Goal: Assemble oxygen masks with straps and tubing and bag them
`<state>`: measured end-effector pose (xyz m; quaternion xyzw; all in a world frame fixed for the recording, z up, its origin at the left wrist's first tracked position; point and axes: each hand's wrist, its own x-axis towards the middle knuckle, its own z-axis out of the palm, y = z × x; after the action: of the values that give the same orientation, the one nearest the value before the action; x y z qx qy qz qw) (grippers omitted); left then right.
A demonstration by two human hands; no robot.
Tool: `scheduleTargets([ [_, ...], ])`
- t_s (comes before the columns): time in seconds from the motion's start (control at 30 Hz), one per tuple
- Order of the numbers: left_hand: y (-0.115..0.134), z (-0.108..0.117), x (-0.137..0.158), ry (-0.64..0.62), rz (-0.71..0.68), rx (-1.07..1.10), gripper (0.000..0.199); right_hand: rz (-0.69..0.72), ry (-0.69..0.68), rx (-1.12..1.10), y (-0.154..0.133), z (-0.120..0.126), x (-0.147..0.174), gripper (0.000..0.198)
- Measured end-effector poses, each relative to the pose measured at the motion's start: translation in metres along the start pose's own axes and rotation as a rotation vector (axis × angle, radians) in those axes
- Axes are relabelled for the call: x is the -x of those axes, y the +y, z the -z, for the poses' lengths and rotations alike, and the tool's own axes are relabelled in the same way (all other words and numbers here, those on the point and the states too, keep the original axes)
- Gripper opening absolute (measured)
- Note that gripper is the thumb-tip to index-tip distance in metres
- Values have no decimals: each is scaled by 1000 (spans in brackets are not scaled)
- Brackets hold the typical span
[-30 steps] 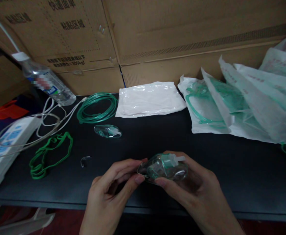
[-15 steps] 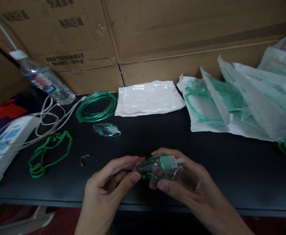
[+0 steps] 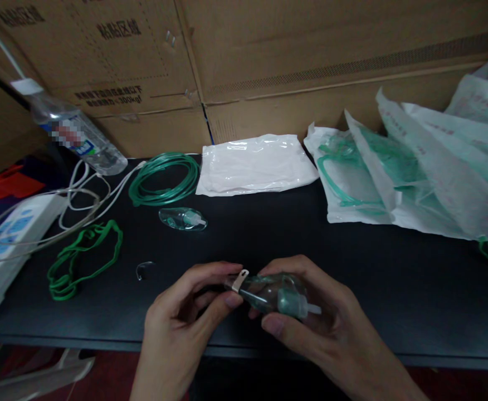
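Between my hands is a clear greenish oxygen mask point(image 3: 264, 295), tilted, with a green and white connector pointing right. My left hand point(image 3: 191, 306) pinches its narrow end, where a metal nose clip point(image 3: 240, 281) crosses the plastic. The wide part rests in the curled fingers and thumb of my right hand point(image 3: 317, 309). Behind them on the black table lies a second clear mask point(image 3: 183, 219). To the left are a small clear curved piece point(image 3: 144, 269) and a green elastic strap point(image 3: 86, 259).
A coil of green tubing point(image 3: 164, 179) lies beside a white packet point(image 3: 256, 166) at the back. Packaged masks point(image 3: 398, 172) lean together on the right. At left are a plastic bottle point(image 3: 77, 133), white cables and a power strip point(image 3: 18, 245). Cardboard point(image 3: 311, 44) stands behind.
The mask has turned in my hands, so its metal nose clip now faces up and its connector points lower right. My hands stay in nearly the same place.
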<state>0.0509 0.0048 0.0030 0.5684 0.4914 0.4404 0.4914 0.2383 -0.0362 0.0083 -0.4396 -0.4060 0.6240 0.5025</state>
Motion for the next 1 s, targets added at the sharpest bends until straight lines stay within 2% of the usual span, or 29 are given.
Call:
scheduleTargets([
  [0.1,3,-4,-4,45,57,41,20,4,-45,14,2,1,1,27],
  [0.23,5,-6,-5,-17,53,29,6,8,-39,-6,4,-1,4,29],
  [0.33,7,-5,-4,-37,-14,-7,8,18,-3,24,4,-3,5,31],
  [0.43,6,-3,-3,-57,-30,-13,13,36,-25,31,2,-3,4,35],
  [0.53,4,0,-4,-84,-1,-14,16,58,-41,18,4,-1,2,26],
  [0.63,2,0,-4,-89,23,-30,17,86,4,75,7,1,-1,6],
  [0.7,1,-2,-3,-88,58,-49,23,89,45,83,8,0,-2,10],
  [0.83,0,-12,0,-55,102,-39,26,49,119,17,10,-3,-3,30],
  [1.0,-1,-21,0,-38,70,36,19,11,194,4,11,-6,-6,23],
])
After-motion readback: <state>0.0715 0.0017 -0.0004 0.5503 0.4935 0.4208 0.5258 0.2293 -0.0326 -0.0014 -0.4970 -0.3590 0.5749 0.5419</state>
